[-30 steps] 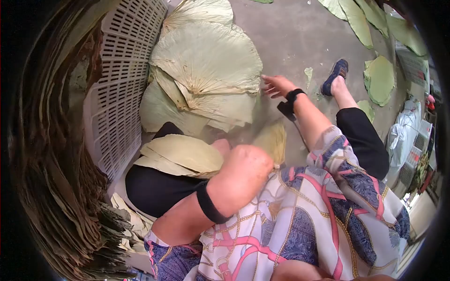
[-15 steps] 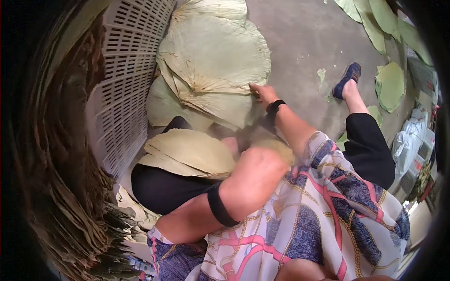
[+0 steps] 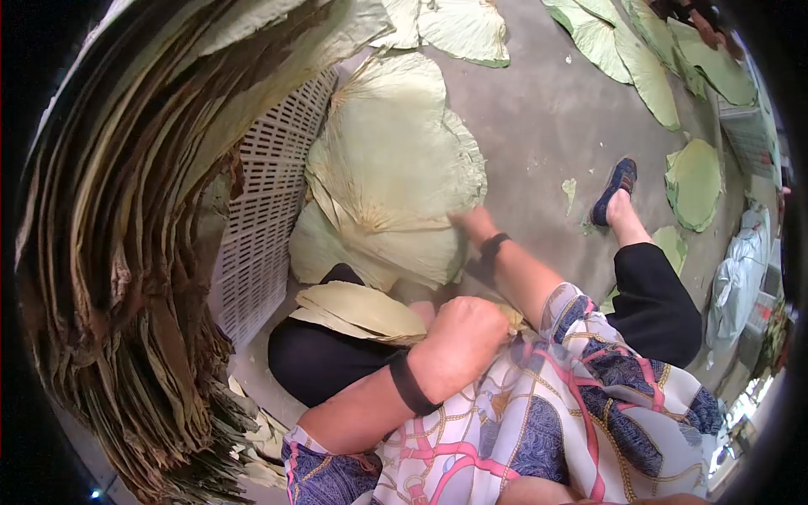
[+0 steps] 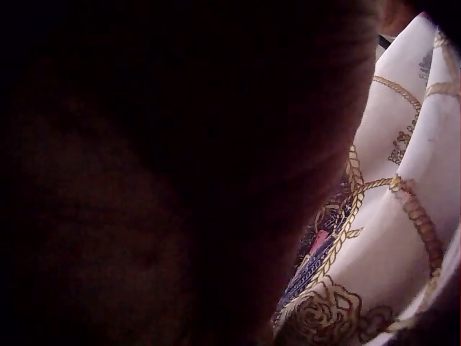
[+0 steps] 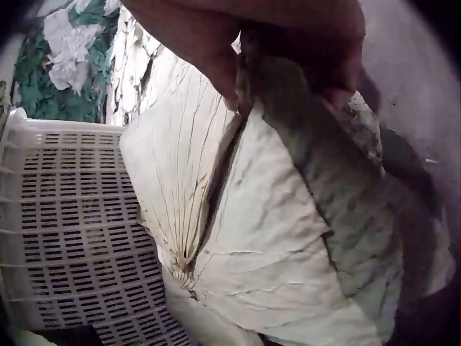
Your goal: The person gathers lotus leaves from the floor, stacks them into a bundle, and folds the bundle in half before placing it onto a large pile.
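My right hand [image 3: 477, 225] pinches the near edge of a large pale-green dried lotus leaf [image 3: 387, 151] in the head view. Up close, in the right wrist view, thumb and fingers grip the creased leaf [image 5: 266, 238], whose veins gather at a brown centre. My left hand [image 3: 467, 332] is curled in front of my lap, its fingers hidden underneath. Folded yellowish leaves [image 3: 358, 310] lie over my bent leg and reach toward it, and a yellowish leaf end [image 3: 511, 318] sticks out past the knuckles. Darkness and shirt cloth fill most of the left wrist view.
A white slatted plastic crate [image 3: 269, 210] stands left of the leaf pile. In front of it rises a tall stack of brown dried leaves [image 3: 126, 278]. More green leaves [image 3: 694, 185] lie on the grey floor [image 3: 539, 109] at right, near my shoe [image 3: 614, 189].
My right hand has moved left from above the floor to the lotus leaf's edge and taken hold of it. The left hand stays by my lap; the head view has shifted.
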Demonstrator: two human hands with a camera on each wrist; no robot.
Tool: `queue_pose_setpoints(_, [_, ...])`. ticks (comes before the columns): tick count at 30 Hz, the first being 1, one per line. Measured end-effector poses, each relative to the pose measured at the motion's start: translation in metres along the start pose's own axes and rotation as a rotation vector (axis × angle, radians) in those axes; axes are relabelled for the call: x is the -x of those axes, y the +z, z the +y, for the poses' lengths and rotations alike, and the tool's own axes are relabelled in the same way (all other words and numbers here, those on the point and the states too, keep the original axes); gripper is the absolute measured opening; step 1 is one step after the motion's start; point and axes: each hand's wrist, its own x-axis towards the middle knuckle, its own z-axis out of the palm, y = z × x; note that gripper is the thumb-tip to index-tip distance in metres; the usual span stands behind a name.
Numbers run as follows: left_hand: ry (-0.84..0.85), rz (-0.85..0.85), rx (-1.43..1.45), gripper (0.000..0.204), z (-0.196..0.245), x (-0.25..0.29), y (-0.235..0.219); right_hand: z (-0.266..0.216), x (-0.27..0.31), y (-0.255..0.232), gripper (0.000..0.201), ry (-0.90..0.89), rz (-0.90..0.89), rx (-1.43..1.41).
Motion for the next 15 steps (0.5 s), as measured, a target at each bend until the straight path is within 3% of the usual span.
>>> queue_pose_setpoints(1, [0.007, 0.004, -0.010, 0.007, 0.001, -0.001, -0.002, 0.011, -0.012, -0.005, 0.035, -0.012, 0.002, -0.005])
queue_pose_setpoints(3, [0.021, 0.017, 0.026, 0.007, 0.004, -0.001, -0.004, 0.021, -0.026, -0.015, 0.034, -0.111, 0.183, 0.094])
queue_pose_setpoints(9, [0.058, -0.046, 0.013, 0.007, 0.013, 0.003, -0.001, 0.016, -0.025, -0.102, 0.035, -0.112, 0.184, -0.053])
queue_pose_setpoints(13, [0.023, -0.130, -0.027, 0.007, 0.018, 0.006, -0.001, 0.036, -0.033, -0.211, 0.038, -0.210, 0.398, 0.479])
queue_pose_setpoints(15, [0.028, -0.169, -0.038, 0.007, 0.019, 0.006, -0.002, 0.033, -0.013, -0.244, 0.044, -0.186, 0.644, 0.755])
